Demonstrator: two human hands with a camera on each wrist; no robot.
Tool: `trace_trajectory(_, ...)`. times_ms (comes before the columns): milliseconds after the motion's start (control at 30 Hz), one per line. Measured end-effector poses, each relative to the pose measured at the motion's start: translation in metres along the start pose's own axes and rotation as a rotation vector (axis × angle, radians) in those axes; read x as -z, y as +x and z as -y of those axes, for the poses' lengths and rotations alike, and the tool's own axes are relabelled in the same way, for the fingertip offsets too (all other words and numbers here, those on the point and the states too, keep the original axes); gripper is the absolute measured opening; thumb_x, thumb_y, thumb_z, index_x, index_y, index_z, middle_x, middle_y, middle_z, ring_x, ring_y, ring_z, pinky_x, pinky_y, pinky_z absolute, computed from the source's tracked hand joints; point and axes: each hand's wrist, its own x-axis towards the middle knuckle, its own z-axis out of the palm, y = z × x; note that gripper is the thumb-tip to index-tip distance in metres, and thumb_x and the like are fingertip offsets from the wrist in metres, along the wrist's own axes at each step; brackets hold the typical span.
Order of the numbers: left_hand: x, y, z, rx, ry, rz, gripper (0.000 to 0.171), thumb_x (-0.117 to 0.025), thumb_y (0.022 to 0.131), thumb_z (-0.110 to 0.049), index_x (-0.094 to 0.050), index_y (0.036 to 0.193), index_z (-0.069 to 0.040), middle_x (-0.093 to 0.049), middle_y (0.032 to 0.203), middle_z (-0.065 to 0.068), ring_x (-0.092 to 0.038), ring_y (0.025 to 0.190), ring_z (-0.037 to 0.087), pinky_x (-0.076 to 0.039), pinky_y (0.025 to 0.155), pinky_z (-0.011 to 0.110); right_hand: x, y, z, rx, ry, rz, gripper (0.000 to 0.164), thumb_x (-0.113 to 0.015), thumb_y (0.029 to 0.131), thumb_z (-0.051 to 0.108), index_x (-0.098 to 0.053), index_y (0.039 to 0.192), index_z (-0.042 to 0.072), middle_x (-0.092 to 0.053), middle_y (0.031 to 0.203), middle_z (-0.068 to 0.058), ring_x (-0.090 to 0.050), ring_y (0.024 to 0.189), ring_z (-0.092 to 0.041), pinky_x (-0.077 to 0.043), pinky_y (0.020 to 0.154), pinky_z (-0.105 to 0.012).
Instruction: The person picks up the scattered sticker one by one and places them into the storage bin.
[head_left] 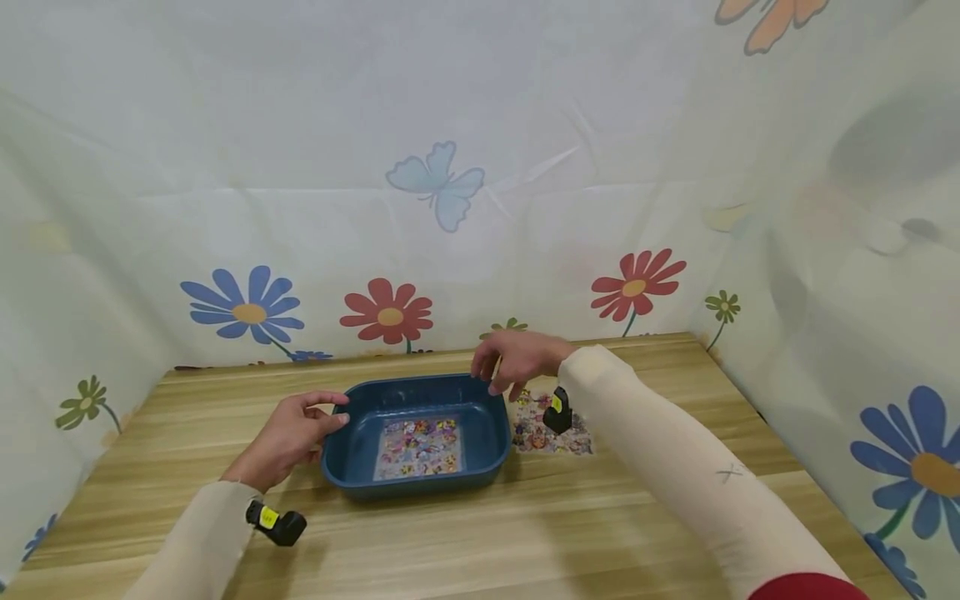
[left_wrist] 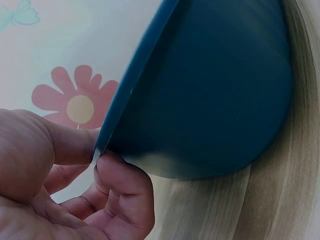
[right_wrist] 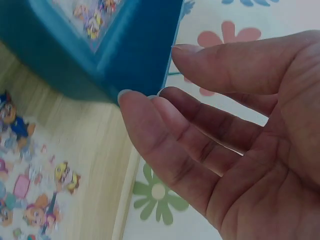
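Observation:
A dark blue rectangular tub (head_left: 420,486) with rounded corners stands on the table. Inside it lies a sheet of colourful cartoon stickers (head_left: 420,448). At the tub's left end my left hand (head_left: 291,437) pinches the rim between thumb and bent fingers; the left wrist view shows the fingers (left_wrist: 125,192) right at the tub's edge (left_wrist: 125,100). Over the far right corner hovers my right hand (head_left: 522,358), thumb apart from loosely bent fingers. In the right wrist view its fingertips (right_wrist: 131,100) overlap the tub's corner, with nothing held between them.
Another cartoon sticker sheet (head_left: 555,429) lies on the wood-grain table (head_left: 465,550) just right of the tub, partly behind the right wrist. A pale curtain (head_left: 300,208) printed with flowers and butterflies hangs behind and at both sides.

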Motion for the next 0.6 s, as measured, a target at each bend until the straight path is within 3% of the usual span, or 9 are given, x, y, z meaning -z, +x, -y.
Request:
trace_trajectory(333, 0.000, 0.000, 0.000, 0.004, 0.003, -0.009, 0.046, -0.067, 0.103, -0.020, -0.054, 0.144, -0.006, -0.059, 0.091, 0.005, -0.051, 0.068, 0.019, -0.050, 0.060, 0.032, 0.009, -0.016, -0.029, -0.053, 0.041, -0.046, 0.040, -0.071, 0.092, -0.002, -0.066, 0.131, 0.000, -0.063, 0.132, -0.026, -0.071, 0.106, -0.030, -0.064, 0.079, -0.043)
trace_trajectory(600, 0.000, -0.001, 0.000, -0.005, 0.005, -0.001, 0.047, -0.066, 0.103, -0.021, -0.053, 0.146, -0.006, -0.057, 0.090, 0.005, -0.049, 0.067, 0.019, -0.049, 0.059, 0.032, 0.014, -0.026, -0.055, -0.119, 0.043, -0.088, 0.036, -0.073, 0.092, 0.001, -0.067, 0.128, 0.001, -0.063, 0.129, -0.025, -0.069, 0.102, -0.026, -0.064, 0.080, -0.044)
